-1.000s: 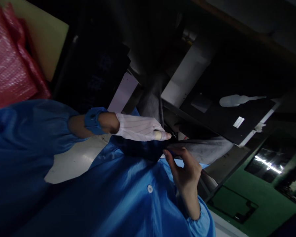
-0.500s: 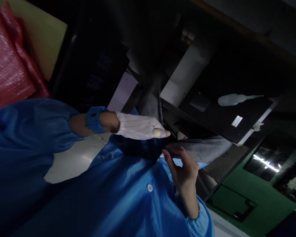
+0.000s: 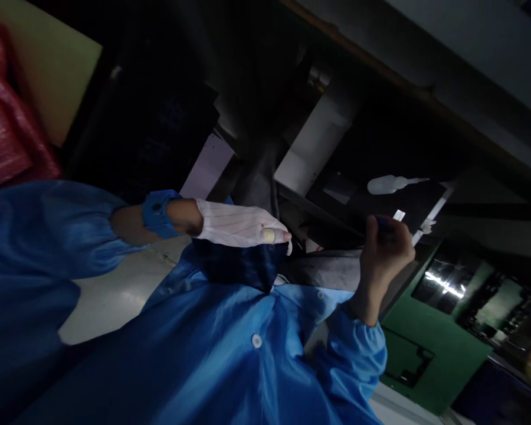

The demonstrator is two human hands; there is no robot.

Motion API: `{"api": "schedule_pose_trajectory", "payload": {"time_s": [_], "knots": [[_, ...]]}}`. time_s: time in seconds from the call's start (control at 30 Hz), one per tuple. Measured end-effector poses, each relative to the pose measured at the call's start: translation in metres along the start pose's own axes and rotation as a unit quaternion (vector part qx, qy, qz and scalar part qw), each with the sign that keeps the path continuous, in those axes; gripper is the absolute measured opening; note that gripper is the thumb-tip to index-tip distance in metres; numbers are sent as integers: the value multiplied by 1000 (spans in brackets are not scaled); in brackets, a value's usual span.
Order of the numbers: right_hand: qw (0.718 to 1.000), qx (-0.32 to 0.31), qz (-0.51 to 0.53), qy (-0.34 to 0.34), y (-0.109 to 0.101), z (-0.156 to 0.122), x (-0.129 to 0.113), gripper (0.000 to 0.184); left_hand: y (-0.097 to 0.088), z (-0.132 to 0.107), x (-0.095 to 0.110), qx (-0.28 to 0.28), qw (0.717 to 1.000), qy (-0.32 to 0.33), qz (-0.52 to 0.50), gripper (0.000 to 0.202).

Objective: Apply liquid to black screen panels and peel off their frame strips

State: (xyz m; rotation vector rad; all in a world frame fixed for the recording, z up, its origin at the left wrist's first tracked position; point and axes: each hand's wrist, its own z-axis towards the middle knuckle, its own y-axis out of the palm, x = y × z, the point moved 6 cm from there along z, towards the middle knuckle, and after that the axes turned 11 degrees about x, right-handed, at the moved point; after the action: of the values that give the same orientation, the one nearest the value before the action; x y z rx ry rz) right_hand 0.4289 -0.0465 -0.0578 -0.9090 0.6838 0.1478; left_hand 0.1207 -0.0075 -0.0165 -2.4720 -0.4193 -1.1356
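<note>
Near the middle of the view, the left hand (image 3: 243, 227), in a white pin-striped fabric glove, with a tan rubber cot on one finger and a blue wrist strap (image 3: 157, 206) at 9 o'clock from it. Fingers stretched out and laid side by side, not curled around anything. Fingertips resting at the top edge of a dark navy fabric piece (image 3: 239, 265), at 6 o'clock from the hand and in front of the shiny blue work coat (image 3: 230, 360). Just beside the fingertips, at 4 o'clock, a dark grey cloth piece (image 3: 323, 268), lying between the two hands.

At 3 o'clock from the left hand and well apart from it, the right hand (image 3: 384, 254), bare, raised, back turned to the camera. Fingers curled together into a loose fist. At the thumb tip something small and dark, too dim to name; impossible to tell whether clamped or not. Touching or almost touching the grey cloth with the wrist side.

Behind the fist, a black flat panel (image 3: 420, 198) with a small white rectangular label (image 3: 399, 215). At 12 o'clock from the fist, a white plastic squeeze bottle with long thin nozzle (image 3: 389, 184), lying on the panel, nozzle towards 3 o'clock.

At 4 o'clock of the view, a green mat (image 3: 438, 348). At 10 o'clock, pink bubble wrap (image 3: 4, 141) beside a pale yellow foam sheet (image 3: 48, 71).
</note>
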Motion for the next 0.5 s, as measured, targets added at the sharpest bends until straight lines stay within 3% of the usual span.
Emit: {"api": "schedule_pose_trajectory", "payload": {"time_s": [0.1,0.17,0.23,0.37,0.5], "knots": [[999,16,-50,-9,10,10,11,37,-1,0,0,-42,999,9,-27,63],[995,72,-64,-19,7,6,4,35,-3,1,-4,-40,999,13,-27,63],[994,87,-39,-49,9,0,-11,30,-4,1,-7,-41,998,24,-38,63],[990,-57,29,-126,42,-6,-46,29,-8,-3,-5,7,996,46,-79,53],[978,-167,-11,-127,76,0,-56,44,-7,-7,-1,2,995,38,-91,43]]}}
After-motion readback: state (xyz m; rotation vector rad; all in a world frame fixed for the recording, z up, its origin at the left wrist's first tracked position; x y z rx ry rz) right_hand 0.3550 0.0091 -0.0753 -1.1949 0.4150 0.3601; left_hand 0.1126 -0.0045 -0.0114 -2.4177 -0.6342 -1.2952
